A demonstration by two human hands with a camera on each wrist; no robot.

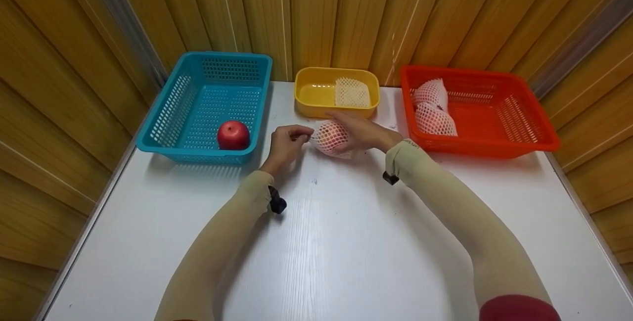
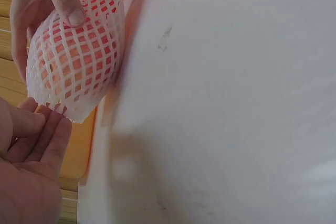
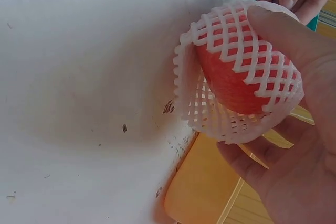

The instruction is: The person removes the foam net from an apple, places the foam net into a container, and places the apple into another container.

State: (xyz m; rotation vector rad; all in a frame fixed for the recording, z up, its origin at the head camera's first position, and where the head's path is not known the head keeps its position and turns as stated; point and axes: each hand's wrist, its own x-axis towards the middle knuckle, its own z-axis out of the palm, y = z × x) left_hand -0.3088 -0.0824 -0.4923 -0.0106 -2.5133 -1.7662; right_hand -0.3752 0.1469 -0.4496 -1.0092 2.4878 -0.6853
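Note:
A red apple (image 3: pixel 226 82) sits inside a white foam net sleeve (image 2: pixel 79 61), just in front of the yellow container. My right hand (image 1: pixel 363 132) grips the apple through the net, thumb on one side and fingers on the other. At the sleeve's left end, my left hand (image 1: pixel 286 148) pinches the net's edge between thumb and fingertips. In the right wrist view the sleeve gapes at the end away from the left hand, baring part of the red skin.
At the back left, a blue basket (image 1: pixel 163 150) contains one bare red apple (image 1: pixel 233 135). The yellow container (image 1: pixel 316 111) holds a flat foam net (image 1: pixel 352 92). Two netted fruits (image 1: pixel 435 119) lie at the left of a red basket (image 1: pixel 494 148). Wood-patterned walls (image 1: pixel 316 14) enclose the white table (image 1: pixel 316 252).

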